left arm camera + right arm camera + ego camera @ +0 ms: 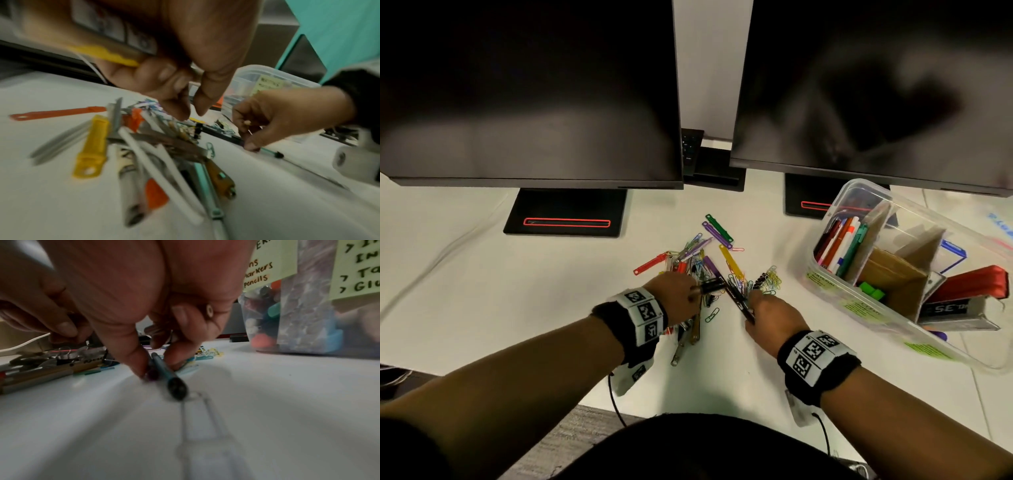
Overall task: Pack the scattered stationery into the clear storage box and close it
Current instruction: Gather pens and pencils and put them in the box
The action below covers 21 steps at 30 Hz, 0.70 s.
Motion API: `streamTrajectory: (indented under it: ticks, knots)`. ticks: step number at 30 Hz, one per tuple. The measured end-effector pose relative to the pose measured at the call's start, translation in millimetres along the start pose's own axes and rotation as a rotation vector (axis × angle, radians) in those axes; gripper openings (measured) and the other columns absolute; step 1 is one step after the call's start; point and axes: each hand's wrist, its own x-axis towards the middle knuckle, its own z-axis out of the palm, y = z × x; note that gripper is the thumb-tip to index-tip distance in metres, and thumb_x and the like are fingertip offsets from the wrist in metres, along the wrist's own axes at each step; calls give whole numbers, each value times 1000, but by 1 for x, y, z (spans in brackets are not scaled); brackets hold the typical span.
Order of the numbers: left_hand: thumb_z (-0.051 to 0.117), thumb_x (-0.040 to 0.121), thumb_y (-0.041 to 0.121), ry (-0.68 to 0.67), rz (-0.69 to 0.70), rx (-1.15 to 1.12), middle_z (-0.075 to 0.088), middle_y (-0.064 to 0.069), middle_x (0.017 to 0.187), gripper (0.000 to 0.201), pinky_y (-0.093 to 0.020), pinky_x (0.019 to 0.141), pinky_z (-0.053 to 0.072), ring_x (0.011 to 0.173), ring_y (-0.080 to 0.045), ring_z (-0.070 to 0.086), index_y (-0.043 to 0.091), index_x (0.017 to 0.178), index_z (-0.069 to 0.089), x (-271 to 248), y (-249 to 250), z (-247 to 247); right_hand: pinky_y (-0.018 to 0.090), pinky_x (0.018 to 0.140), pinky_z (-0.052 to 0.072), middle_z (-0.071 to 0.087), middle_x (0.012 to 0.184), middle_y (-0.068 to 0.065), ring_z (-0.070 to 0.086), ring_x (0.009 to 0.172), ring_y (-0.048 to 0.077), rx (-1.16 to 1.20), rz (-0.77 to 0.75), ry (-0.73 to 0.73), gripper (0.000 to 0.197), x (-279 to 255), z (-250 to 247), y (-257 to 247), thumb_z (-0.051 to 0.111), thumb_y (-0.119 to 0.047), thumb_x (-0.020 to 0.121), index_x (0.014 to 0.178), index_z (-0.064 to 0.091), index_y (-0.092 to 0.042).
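Note:
A heap of scattered stationery (698, 263) lies mid-desk: coloured paper clips, plastic fasteners, pens and binder clips. My left hand (693, 291) is curled at the heap's near left side, and a short black marker (710, 286) sticks out of its fingers. To the right, my right hand (751, 305) pinches two dark pens (170, 378) low against the desk between thumb and fingers (135, 356). A pencil end (209, 310) shows inside that palm. The clear storage box (835, 291) stands open at the right, with pens in its far compartment.
Two dark monitors (534, 102) on black stands (565, 212) hang over the back of the white desk (482, 291). A red and grey stapler box (962, 301) lies behind the storage box. Yellow labels (265, 267) cover the box's near wall.

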Motion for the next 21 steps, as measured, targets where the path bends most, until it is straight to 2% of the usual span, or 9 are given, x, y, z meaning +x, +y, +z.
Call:
streamTrajectory:
  ticks: [2,5,7,9,15,16,18,21]
  knots:
    - [46,88,23,-10,6,42,59,-1,83,14,-27,67,44,78,-18,54,15,90,58,2,9,5,28,69,41,62,109,11,60,98,30,26,53,4,31,1,-2,0,51,-17,87,116,45,-10]
    - [51,89,29,-8,-12,178,62,-4,108,25,-29,76,46,98,-22,60,15,110,57,4,19,12,30,70,43,62,109,12,61,98,31,22,100,-25,31,3,-4,-1,50,-13,85,115,43,-7]
    - [51,90,27,-12,-7,250,60,-7,116,32,-30,82,49,107,-25,60,11,117,55,4,23,16,31,74,46,62,110,13,61,99,31,10,109,-53,33,2,-5,-1,48,-10,86,118,42,-6]
    - [47,92,24,-9,-12,274,60,-9,118,31,-31,85,49,108,-26,60,10,119,55,4,27,19,31,75,45,62,110,13,61,100,31,28,119,-63,32,1,-6,-1,47,-11,86,118,43,-6]
    - [50,88,30,-36,-112,121,63,-5,110,29,-27,72,45,96,-22,61,13,111,57,8,33,19,31,82,45,63,114,13,59,105,32,214,211,22,27,6,-17,6,46,-20,89,113,51,-9]
    - [49,88,30,-45,-123,78,63,-4,105,28,-27,69,46,91,-21,60,15,111,56,8,34,16,31,82,44,62,115,13,58,105,32,234,220,27,26,8,-18,7,46,-21,90,112,51,-8]
    - [49,87,30,-37,-144,-22,58,0,86,26,-25,61,47,79,-19,57,14,106,56,8,32,9,29,79,42,62,114,15,58,104,33,242,214,22,22,12,-19,8,45,-21,91,107,51,-7]
    - [50,83,25,26,-180,-168,49,2,69,11,-24,54,39,69,-19,53,15,81,52,8,22,0,29,79,42,62,114,15,59,104,32,246,219,-23,20,17,-18,8,45,-22,92,104,50,-6]
